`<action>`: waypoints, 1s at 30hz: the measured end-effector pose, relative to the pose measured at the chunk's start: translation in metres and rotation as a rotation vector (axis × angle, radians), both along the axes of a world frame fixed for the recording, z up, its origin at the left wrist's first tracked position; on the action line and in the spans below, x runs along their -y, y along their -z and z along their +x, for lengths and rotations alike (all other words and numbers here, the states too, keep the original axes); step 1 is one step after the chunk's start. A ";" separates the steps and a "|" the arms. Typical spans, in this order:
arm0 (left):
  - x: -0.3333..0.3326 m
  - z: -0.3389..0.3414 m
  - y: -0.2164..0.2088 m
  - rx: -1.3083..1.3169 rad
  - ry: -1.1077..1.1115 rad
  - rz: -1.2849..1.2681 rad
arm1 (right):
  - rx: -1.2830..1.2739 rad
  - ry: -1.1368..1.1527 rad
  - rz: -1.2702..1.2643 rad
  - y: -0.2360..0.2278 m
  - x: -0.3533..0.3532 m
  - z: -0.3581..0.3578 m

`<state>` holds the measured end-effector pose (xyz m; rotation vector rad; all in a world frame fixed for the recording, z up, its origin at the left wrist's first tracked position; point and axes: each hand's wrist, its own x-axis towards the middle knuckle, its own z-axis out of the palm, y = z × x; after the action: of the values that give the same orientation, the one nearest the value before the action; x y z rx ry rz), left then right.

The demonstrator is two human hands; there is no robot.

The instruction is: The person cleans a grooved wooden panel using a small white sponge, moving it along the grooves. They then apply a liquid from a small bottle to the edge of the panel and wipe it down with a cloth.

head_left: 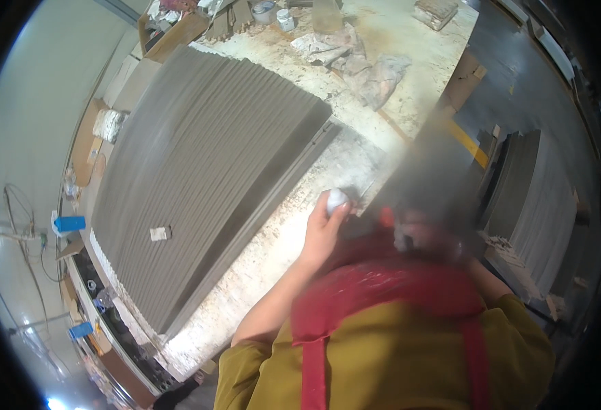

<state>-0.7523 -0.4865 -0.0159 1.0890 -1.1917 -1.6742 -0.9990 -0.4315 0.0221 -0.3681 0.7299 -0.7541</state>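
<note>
My left hand point(323, 231) is closed round a small white rounded thing point(337, 199) by the near edge of the worktable. Its exact kind does not show. My right hand point(434, 236) is in front of the red apron point(389, 290), smeared by motion and a dark blur. Beside its fingers appear a small orange-red patch point(386, 217) and a greyish shape point(402, 236), neither clear enough to name. To the left of my hands, long grey ridged strips point(211, 157) lie side by side on the table, with a small whitish block point(160, 234) on top.
The stained pale worktable point(273, 256) runs diagonally past me. Crumpled cloths point(372, 68), a white jar point(285, 20) and a folded cloth stack point(435, 12) lie at its far end. A stack of long grey boards point(529, 198) stands at the right on the floor side.
</note>
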 end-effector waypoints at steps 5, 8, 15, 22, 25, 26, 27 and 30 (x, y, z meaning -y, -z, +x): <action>-0.020 -0.053 0.045 0.018 0.023 0.145 | -0.631 0.154 -0.334 0.026 0.032 -0.062; -0.027 -0.078 0.086 0.102 0.044 0.172 | -0.888 0.152 -0.463 0.027 0.050 -0.082; -0.017 -0.136 0.095 0.050 0.060 0.214 | -0.916 -0.014 -0.626 0.030 0.071 -0.095; 0.005 -0.132 0.000 0.084 -0.060 -0.020 | -1.006 0.005 -0.767 -0.005 0.091 -0.105; 0.015 -0.107 -0.034 0.263 -0.200 -0.103 | -1.207 0.017 -1.349 -0.062 0.125 -0.094; 0.017 -0.105 -0.050 0.236 -0.203 -0.077 | -1.220 0.069 -1.486 -0.078 0.135 -0.088; 0.018 -0.105 -0.058 0.241 -0.206 -0.105 | -1.245 0.137 -1.623 -0.095 0.144 -0.083; 0.012 -0.099 -0.072 0.270 -0.238 -0.207 | -1.075 0.289 -1.813 -0.124 0.151 -0.056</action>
<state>-0.8509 -0.4988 0.0558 1.2963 -1.3137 -1.2226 -1.0554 -0.5829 0.1457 -2.4862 0.8864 -1.3574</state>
